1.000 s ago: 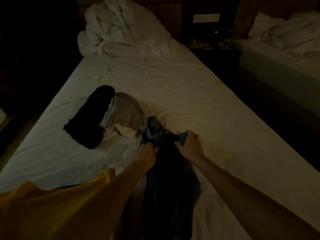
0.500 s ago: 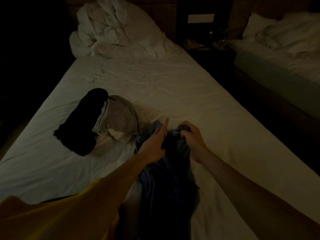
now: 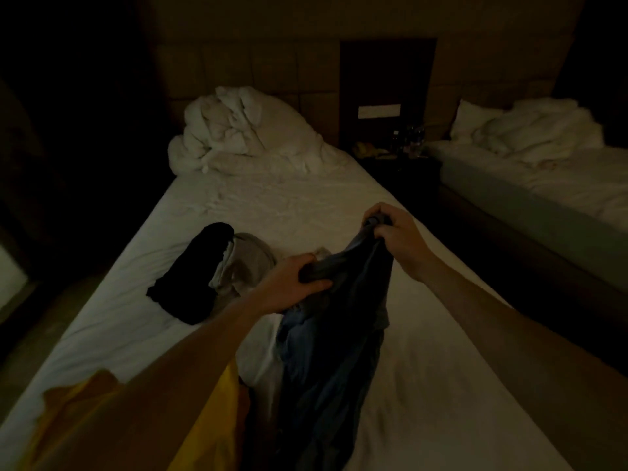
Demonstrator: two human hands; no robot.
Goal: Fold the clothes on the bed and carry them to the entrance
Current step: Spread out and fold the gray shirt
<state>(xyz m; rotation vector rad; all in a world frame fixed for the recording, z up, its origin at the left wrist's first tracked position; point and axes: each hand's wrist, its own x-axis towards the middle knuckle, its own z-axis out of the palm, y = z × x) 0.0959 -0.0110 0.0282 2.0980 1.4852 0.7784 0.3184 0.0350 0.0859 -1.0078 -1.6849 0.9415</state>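
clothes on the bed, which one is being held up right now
The dark blue garment, gripped along its top edge by the left hand and right hand. The black garment and grey garment lie untouched.

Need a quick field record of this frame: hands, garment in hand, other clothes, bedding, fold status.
left hand: left hand grips the top edge of the dark blue garment
right hand: right hand grips the same edge, higher and further right
garment: lifted at the top, the rest trailing on the bed
other clothes: black garment and grey garment lie crumpled side by side, touching
bedding: duvet bunched at the head
fold status: nothing folded yet
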